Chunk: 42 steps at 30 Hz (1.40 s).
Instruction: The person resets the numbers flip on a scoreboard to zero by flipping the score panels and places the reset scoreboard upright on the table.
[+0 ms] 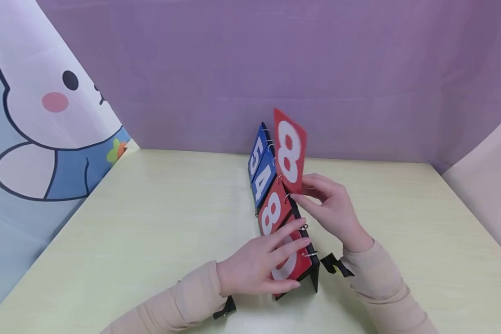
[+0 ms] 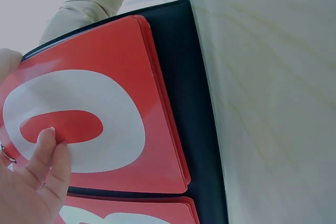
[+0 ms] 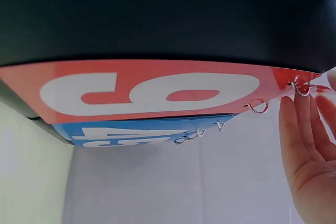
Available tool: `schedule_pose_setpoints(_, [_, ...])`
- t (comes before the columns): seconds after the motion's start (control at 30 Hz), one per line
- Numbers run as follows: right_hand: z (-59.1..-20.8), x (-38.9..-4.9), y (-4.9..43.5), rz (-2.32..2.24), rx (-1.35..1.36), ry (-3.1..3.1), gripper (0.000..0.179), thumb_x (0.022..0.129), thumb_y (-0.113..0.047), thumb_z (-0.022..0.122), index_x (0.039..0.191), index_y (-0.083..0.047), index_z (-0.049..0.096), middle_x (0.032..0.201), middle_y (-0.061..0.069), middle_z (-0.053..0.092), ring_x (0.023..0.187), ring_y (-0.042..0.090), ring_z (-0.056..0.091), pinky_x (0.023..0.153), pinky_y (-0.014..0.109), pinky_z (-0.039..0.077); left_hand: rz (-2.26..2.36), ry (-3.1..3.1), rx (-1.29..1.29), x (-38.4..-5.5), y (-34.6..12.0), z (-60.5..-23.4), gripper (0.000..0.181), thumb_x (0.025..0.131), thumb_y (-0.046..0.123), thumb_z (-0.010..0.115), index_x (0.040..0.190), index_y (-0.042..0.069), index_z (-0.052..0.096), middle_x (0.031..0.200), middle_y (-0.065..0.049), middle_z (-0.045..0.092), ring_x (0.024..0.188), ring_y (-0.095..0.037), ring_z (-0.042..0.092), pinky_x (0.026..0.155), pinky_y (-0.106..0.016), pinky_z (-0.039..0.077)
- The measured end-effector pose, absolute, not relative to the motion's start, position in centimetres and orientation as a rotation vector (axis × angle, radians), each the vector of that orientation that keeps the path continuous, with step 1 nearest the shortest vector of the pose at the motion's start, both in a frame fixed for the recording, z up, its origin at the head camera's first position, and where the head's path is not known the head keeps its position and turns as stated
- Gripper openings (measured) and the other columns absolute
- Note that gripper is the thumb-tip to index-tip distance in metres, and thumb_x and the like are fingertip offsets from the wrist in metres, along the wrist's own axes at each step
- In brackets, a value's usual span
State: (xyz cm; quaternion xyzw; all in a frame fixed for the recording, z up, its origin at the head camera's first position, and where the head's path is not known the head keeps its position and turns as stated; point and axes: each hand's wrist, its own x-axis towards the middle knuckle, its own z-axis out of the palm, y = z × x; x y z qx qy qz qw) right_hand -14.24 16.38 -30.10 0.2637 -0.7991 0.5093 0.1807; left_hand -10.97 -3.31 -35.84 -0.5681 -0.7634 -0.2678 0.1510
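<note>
A flip scoreboard [image 1: 308,268] stands tent-like on the table, its number cards hung on metal rings. My left hand [image 1: 256,266] rests on the red 0 card [image 2: 123,145] at the near end, with its fingers stretched across the face towards the ring edge. A red 8 card [image 1: 289,155] stands raised above the rings. My right hand [image 1: 336,211] pinches this card low down, beside the ring edge. Another red 8 card [image 1: 271,213] lies on the sloping front. A red card with a white numeral [image 3: 173,94] shows on the other side in the right wrist view.
Blue cards reading 5 [image 1: 256,154] and 4 [image 1: 263,182] hang at the scoreboard's far end. The pale table [image 1: 171,208] extends to both sides. Behind it hangs a purple cloth [image 1: 250,69], and a cartoon-printed sheet [image 1: 25,111] is at the left.
</note>
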Motion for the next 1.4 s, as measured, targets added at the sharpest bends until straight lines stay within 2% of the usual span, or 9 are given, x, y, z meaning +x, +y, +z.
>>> schedule_pose_setpoints(0.17, [-30.3,-14.5,16.4,1.264,0.831,-2.213,0.027,0.073,0.011,0.073,0.098,0.002,0.072,0.095,0.012,0.071,0.089,0.003,0.063,0.082,0.013,0.05,-0.72,-2.157,-1.622,-11.1,-3.1,-35.8,0.075,0.083,0.04,0.07,0.142,0.01,0.033,0.153,-0.014,0.023,0.097,-0.01,0.061,0.086,-0.016,0.049])
schedule_pose_setpoints(0.3, [-30.5,-14.8,16.4,1.161,0.884,-2.175,0.027,0.068,0.01,0.076,0.093,0.0,0.074,0.091,0.011,0.072,0.088,0.012,0.066,0.083,0.012,0.049,-0.708,-2.161,-1.62,-11.1,-3.1,-35.8,0.075,0.083,0.039,0.07,0.141,0.008,0.035,0.152,-0.015,0.025,0.097,-0.011,0.061,0.085,-0.016,0.049])
schedule_pose_setpoints(0.5, [-30.6,-15.5,16.6,0.977,1.039,-2.125,0.032,0.064,0.01,0.079,0.094,0.001,0.074,0.091,0.011,0.073,0.089,0.023,0.066,0.09,0.01,0.045,-0.723,-2.243,-1.631,-11.0,-3.2,-35.6,0.077,0.083,0.039,0.07,0.144,0.01,0.032,0.152,-0.014,0.024,0.115,-0.015,0.055,0.091,-0.019,0.049])
schedule_pose_setpoints(0.6, [-30.6,-15.7,16.7,0.891,1.125,-2.16,0.033,0.068,0.009,0.076,0.098,-0.001,0.073,0.098,0.01,0.072,0.097,0.024,0.063,0.094,0.015,0.045,-0.716,-2.244,-1.624,-10.9,-3.3,-35.6,0.076,0.083,0.039,0.07,0.143,0.009,0.035,0.152,-0.014,0.025,0.115,-0.015,0.055,0.09,-0.018,0.049])
schedule_pose_setpoints(0.77, [-30.1,-15.5,16.7,0.833,1.135,-2.283,0.027,0.075,0.004,0.073,0.1,-0.005,0.072,0.105,0.008,0.069,0.106,0.023,0.057,0.09,0.036,0.051,-0.789,-2.293,-1.618,-10.7,-3.3,-35.5,0.075,0.08,0.035,0.073,0.142,0.009,0.038,0.153,-0.012,0.024,0.123,-0.018,0.05,0.09,-0.021,0.05])
schedule_pose_setpoints(0.87, [-30.0,-15.4,16.7,0.823,1.14,-2.348,0.023,0.079,0.003,0.07,0.101,-0.006,0.07,0.108,0.008,0.067,0.11,0.024,0.054,0.089,0.044,0.051,-0.806,-2.31,-1.616,-10.7,-3.3,-35.4,0.076,0.08,0.034,0.074,0.142,0.011,0.038,0.153,-0.011,0.025,0.126,-0.018,0.048,0.091,-0.022,0.05])
schedule_pose_setpoints(1.07, [-30.0,-15.3,16.5,0.823,1.205,-2.448,0.02,0.087,0.005,0.057,0.103,-0.005,0.063,0.115,0.01,0.06,0.118,0.028,0.043,0.09,0.048,0.05,-0.775,-2.295,-1.612,-10.7,-3.4,-35.5,0.078,0.08,0.038,0.073,0.143,0.012,0.035,0.154,-0.01,0.024,0.116,-0.015,0.055,0.089,-0.02,0.05])
schedule_pose_setpoints(1.27, [-29.9,-15.3,16.4,0.847,1.232,-2.484,0.016,0.089,0.006,0.054,0.099,-0.006,0.059,0.115,0.011,0.057,0.121,0.03,0.038,0.09,0.051,0.05,-0.736,-2.261,-1.611,-10.9,-3.4,-35.6,0.079,0.08,0.041,0.072,0.143,0.012,0.034,0.154,-0.01,0.022,0.109,-0.01,0.057,0.089,-0.018,0.049])
schedule_pose_setpoints(1.4, [-29.6,-15.1,16.4,1.03,1.156,-2.559,0.019,0.094,0.003,0.048,0.108,-0.005,0.057,0.123,0.014,0.051,0.127,0.033,0.035,0.095,0.056,0.044,-0.737,-2.225,-1.628,-11.0,-3.3,-35.7,0.078,0.082,0.04,0.07,0.144,0.012,0.031,0.153,-0.012,0.023,0.109,-0.01,0.057,0.092,-0.019,0.048])
